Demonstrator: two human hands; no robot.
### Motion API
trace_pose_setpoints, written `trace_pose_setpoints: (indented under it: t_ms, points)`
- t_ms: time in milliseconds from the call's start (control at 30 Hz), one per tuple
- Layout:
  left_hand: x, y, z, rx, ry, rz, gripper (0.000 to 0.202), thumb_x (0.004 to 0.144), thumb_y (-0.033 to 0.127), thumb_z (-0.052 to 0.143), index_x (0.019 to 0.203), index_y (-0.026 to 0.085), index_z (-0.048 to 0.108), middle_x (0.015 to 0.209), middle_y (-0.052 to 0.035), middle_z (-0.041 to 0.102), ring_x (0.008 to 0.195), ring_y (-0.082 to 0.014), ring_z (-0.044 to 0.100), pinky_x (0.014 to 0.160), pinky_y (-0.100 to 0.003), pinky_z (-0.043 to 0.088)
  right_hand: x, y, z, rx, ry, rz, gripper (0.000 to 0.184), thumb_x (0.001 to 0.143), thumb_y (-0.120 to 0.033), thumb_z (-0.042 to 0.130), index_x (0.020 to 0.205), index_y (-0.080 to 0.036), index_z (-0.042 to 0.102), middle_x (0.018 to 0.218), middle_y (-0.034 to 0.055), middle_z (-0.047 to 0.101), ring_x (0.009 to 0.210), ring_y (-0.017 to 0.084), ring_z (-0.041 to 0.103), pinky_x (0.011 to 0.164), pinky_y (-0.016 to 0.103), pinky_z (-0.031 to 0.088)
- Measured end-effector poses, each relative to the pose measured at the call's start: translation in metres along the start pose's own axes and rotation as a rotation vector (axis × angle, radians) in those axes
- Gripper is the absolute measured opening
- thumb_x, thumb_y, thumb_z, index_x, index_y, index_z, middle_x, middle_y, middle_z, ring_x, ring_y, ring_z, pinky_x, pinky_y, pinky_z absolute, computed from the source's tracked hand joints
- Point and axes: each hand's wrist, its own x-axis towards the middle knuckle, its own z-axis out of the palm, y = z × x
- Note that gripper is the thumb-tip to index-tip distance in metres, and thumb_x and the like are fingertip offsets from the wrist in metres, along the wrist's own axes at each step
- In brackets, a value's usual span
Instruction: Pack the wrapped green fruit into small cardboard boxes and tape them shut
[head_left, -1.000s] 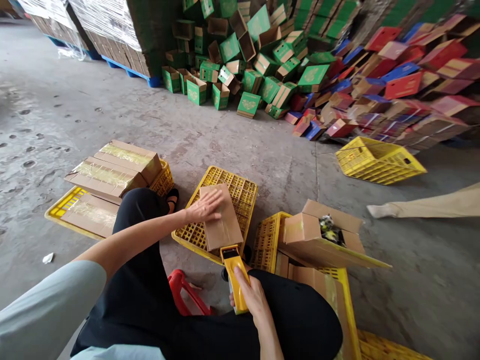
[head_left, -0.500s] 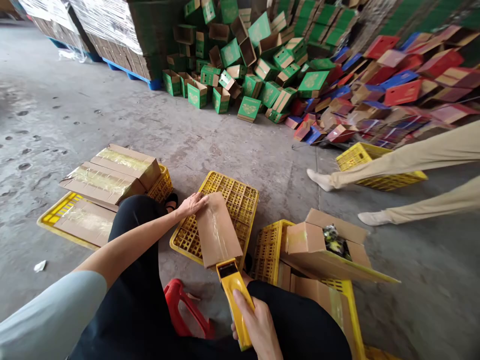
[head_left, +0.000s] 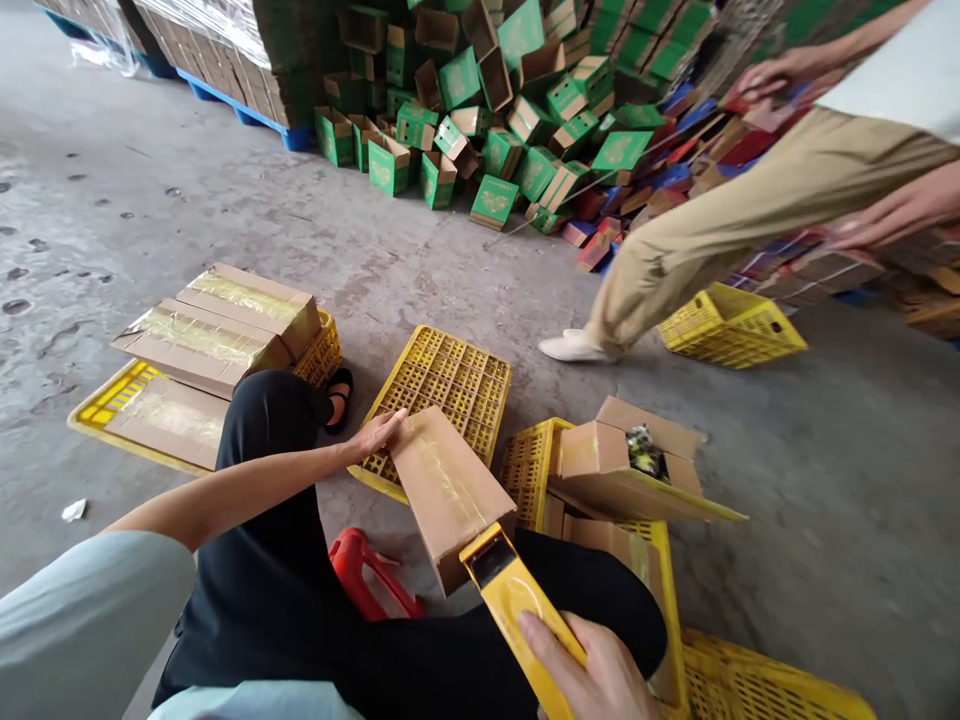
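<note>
My right hand is wrapped round the handle of a yellow tape dispenser. The dispenser's head touches the near end of a brown cardboard box. A strip of clear, yellowish tape runs along the top of this box. At the box's far left edge, my left hand grips it; some of its fingers are hidden. The box lies tilted over the near right part of an upturned yellow plastic crate, its near end hanging past the crate toward my leg.
Taped boxes sit in a yellow crate at left. An opened box with dark packets rests on a crate at right. A red stool stands between my legs. Another person stands ahead near piled green boxes.
The box has come nearer to me and turned, its near end swinging right. Both hands moved with it, the dispenser still at its near end. The other person has stepped left and bent into view.
</note>
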Motion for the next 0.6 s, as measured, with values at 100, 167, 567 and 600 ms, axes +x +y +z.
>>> trace_pose_setpoints:
  t_ms: [100,167,567,600]
  points:
    - [-0.001,0.010,-0.002,0.107,0.070,0.104,0.080,0.098,0.076,0.031,0.132,0.013,0.065,0.133,-0.0174,0.070,0.130,-0.0355,0.061,0.112,-0.049,0.048,0.000,-0.014,0.011,0.023,0.002,-0.025,0.065,0.074,-0.086,0.061,0.075,-0.021,0.063,0.057,0.0050,0.065,0.048,0.023,0.068,0.040,0.027,0.051]
    - [-0.009,0.026,-0.004,0.201,0.105,0.252,0.074,0.102,0.070,0.031,0.142,0.015,0.061,0.150,-0.0164,0.059,0.147,-0.0345,0.046,0.125,-0.049,0.032,0.000,-0.025,0.018,0.043,0.003,-0.061,0.064,0.075,-0.084,0.063,0.076,-0.020,0.063,0.056,0.0040,0.064,0.047,0.022,0.068,0.040,0.026,0.051]
    - [-0.069,0.094,-0.011,0.356,-0.380,0.759,0.072,0.108,0.065,0.021,0.165,0.023,0.036,0.169,-0.0060,0.037,0.158,-0.0283,0.032,0.132,-0.045,0.022,0.024,-0.071,0.030,0.190,-0.011,-0.265,0.069,0.081,-0.081,0.063,0.092,-0.014,0.072,0.070,0.0096,0.074,0.054,0.022,0.071,0.045,0.026,0.056]
    - [-0.070,0.093,-0.014,0.344,-0.373,0.760,0.072,0.107,0.066,0.025,0.165,0.024,0.036,0.170,-0.0053,0.035,0.158,-0.0294,0.031,0.132,-0.046,0.021,0.026,-0.072,0.032,0.202,-0.011,-0.277,0.069,0.081,-0.082,0.063,0.091,-0.014,0.072,0.073,0.0104,0.075,0.053,0.022,0.071,0.045,0.026,0.056]
